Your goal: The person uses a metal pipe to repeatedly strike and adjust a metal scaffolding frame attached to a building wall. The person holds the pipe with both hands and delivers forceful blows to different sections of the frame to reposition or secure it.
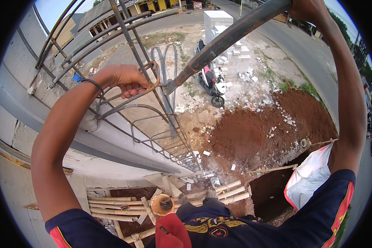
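Note:
My left hand [132, 80] is closed on a bent steel stirrup [154, 74] of the rebar cage [130, 18], with some fingers curled below it. A long dark steel bar [239, 37] slants across the upper view; its forked lower end [169, 86] meets the stirrup just beside my left hand. My right hand [306, 9] grips the bar's upper end at the top right edge, its fingers partly cut off by the rim. The cage runs down along a pale wall [111, 165].
Below lie bamboo poles [115, 208] under my feet, an orange bucket [161, 204], a dark pit [268, 194], a white sack [308, 177] and red soil [242, 132]. A motorbike [210, 82] stands by stacked white blocks [217, 20], near a road [301, 53].

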Tool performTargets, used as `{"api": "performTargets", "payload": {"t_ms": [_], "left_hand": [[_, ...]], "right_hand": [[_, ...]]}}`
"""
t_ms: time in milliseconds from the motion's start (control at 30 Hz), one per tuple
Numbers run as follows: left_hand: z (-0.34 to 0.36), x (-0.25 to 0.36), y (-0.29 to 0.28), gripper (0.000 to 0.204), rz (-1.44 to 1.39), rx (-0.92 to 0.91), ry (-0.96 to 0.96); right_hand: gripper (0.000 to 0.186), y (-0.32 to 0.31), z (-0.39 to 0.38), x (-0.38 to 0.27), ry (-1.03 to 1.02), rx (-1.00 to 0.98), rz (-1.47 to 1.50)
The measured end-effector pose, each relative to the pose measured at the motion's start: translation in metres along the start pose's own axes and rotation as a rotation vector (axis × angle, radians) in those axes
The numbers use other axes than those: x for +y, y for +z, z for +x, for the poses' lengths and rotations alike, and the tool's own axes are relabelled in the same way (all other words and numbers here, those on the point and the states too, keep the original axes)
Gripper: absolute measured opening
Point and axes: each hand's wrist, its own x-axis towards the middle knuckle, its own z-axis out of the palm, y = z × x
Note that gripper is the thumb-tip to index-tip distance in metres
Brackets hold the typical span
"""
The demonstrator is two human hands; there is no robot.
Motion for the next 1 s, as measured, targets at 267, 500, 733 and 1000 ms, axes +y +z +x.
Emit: {"api": "performTargets", "payload": {"t_ms": [267,500,733,1000], "left_hand": [[0.002,0.001,-0.002,0.03,-0.05,-0.002,-0.014],[0.001,-0.003,-0.001,0.032,-0.048,0.018,-0.003],[0.004,-0.003,-0.003,0.035,-0.038,-0.045,-0.021],[0.002,0.0,-0.004,0.035,-0.062,-0.073,-0.032]], "right_hand": [[0.01,0.01,0.019,0.006,0.057,-0.389,-0.208],[0.014,0.04,0.003,0.003,0.1,-0.398,-0.088],[0.014,0.07,-0.045,0.0,-0.055,-0.167,-0.054],[0.01,0.105,-0.117,-0.044,0.177,-0.288,0.202]]}}
